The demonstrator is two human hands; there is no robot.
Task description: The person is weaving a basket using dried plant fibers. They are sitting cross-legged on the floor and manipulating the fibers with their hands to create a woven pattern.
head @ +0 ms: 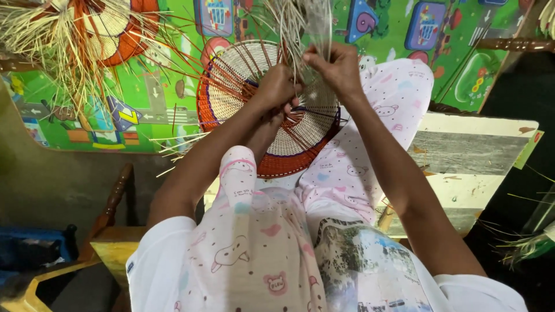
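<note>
Pinning our woven basket (272,110) with curled left hand (276,88) fingers (steadying it), our right hand (338,68) pinches pale straw strands (300,23) taut.

Two hands in view: left hand (276,88), right hand (336,68). One round woven basket base (272,147) with orange rim on the lap. One second woven piece (107,29) with loose straws at upper left. One bundle of pale straws (300,20) held up. One green play mat (144,86). One wooden table (468,162), painted and worn.
</note>
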